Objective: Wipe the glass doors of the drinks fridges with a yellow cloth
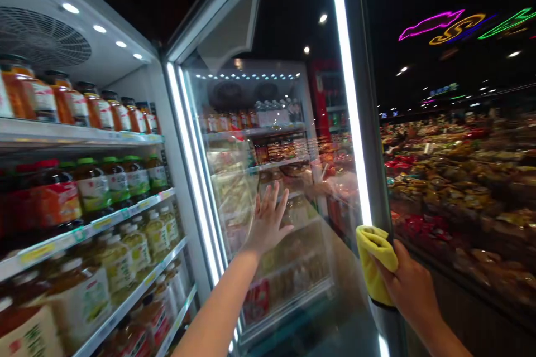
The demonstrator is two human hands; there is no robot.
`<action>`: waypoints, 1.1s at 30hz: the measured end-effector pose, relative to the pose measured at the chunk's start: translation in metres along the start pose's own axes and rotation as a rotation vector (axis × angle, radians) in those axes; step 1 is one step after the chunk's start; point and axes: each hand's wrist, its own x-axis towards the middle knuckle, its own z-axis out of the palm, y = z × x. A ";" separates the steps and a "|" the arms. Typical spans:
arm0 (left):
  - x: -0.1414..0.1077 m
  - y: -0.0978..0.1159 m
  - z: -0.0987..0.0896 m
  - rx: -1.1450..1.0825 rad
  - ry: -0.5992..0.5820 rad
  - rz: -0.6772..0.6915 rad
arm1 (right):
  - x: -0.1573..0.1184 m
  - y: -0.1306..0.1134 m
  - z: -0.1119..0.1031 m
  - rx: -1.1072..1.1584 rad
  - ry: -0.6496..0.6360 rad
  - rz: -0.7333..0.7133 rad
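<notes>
An open glass door (pixel 310 268) with bright light strips stands in front of me. My left hand (pixel 268 217) is raised before the glass with its fingers spread and nothing in it; whether the palm touches the pane is hard to tell. At the door's outer edge, my right hand (pixel 408 279) grips a folded yellow cloth (pixel 372 245), which lies against the dark frame (pixel 374 139) and covers part of the light strip. Some of my right fingers are hidden behind the cloth and frame.
To the left, a lit cooler holds shelves (pixel 84 234) of bottled drinks (pixel 94 184). Reflected shelves show in the glass. Beyond the door on the right lie heaps of packaged goods (pixel 452 184), with neon signs (pixel 456 28) above.
</notes>
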 end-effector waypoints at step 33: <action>0.255 -0.110 -0.006 -0.229 0.539 0.325 | 0.401 -0.300 -0.020 -0.643 0.811 -0.221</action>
